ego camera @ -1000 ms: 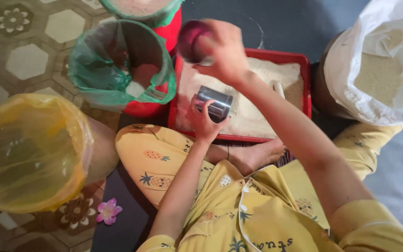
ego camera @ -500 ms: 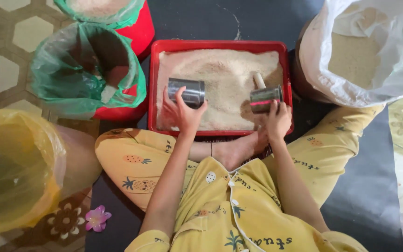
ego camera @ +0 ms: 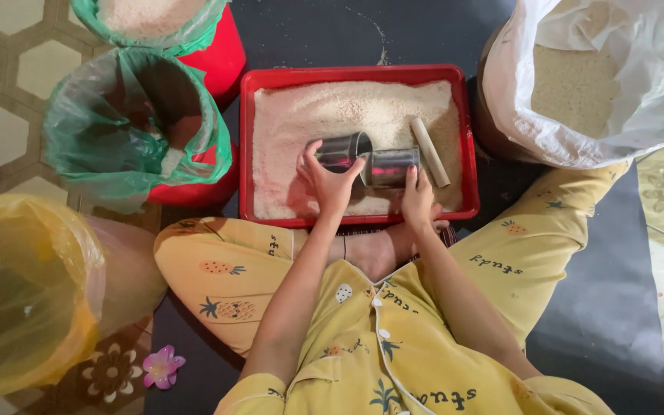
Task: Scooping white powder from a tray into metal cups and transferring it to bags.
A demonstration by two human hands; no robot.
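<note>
Left hand: gripping left metal cup, tipped sideways.
Right hand: gripping right metal cup.
Risk: grain may spill past red tray near rim if cups tilt outward.

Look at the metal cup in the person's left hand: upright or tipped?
Tipped. The metal cup lies sideways in the left hand over the red tray; its open mouth faces sideways.

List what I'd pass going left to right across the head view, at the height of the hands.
Green-lined red bucket → red tray's left wall → left hand on one metal cup → right hand on the other metal cup → wooden stick → white sack.
</note>
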